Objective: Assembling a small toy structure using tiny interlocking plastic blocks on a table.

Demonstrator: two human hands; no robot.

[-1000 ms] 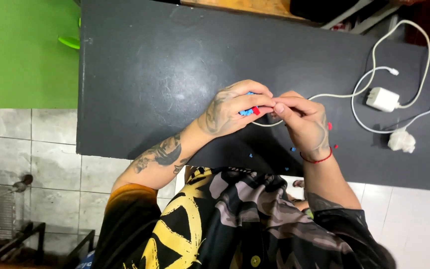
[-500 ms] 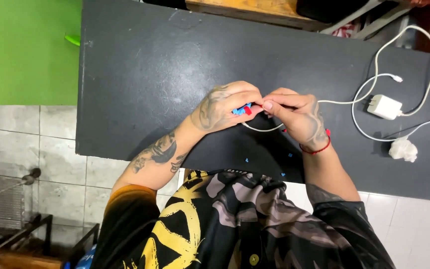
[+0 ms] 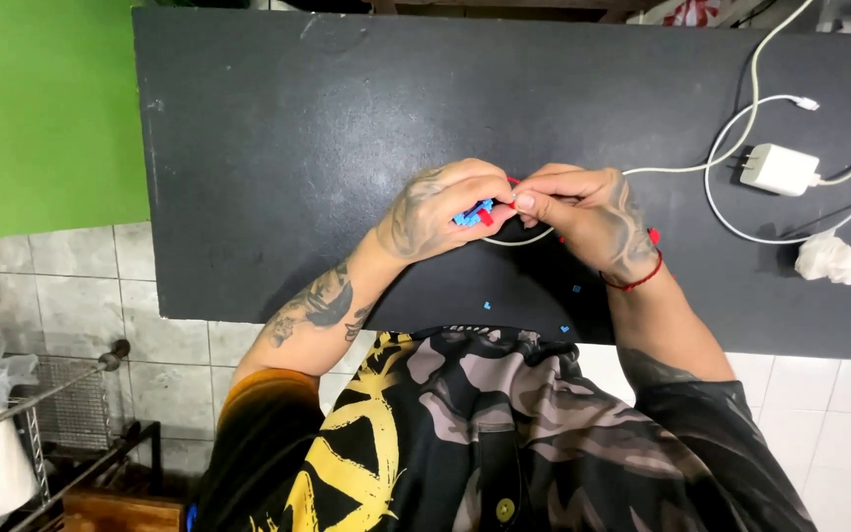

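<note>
Across most of the frame sits the black table [image 3: 278, 148], with a green wall [image 3: 41, 108] at the upper left and grey tiles [image 3: 61, 266] below it. My shirt, black with a yellow print [image 3: 366, 463], fills the bottom middle.

Next biggest are my hands, meeting at the centre of the frame, just above the table's near edge. My left hand [image 3: 435, 209] is curled, thumb and fingertips pinched together on a little blue piece [image 3: 469, 214] with a bit of red beside it. My right hand [image 3: 593, 212] is pinched tight too, fingertips touching the left's, and it seems to grip a thin white cord [image 3: 519, 239] that loops under both hands. Can't tell exactly how the blue and red bits sit on the cord, it's too small. There's a red string bracelet [image 3: 642, 281] on my right wrist.

Over at the upper right, a white charger block [image 3: 778, 167] lies on the table with its white cable [image 3: 741, 118] looping around. A crumpled white wad [image 3: 827, 258] sits just below that, near the right edge.

Smallest: a few tiny blue specks [image 3: 488, 305] scattered on the table below my hands, near the edge.
</note>
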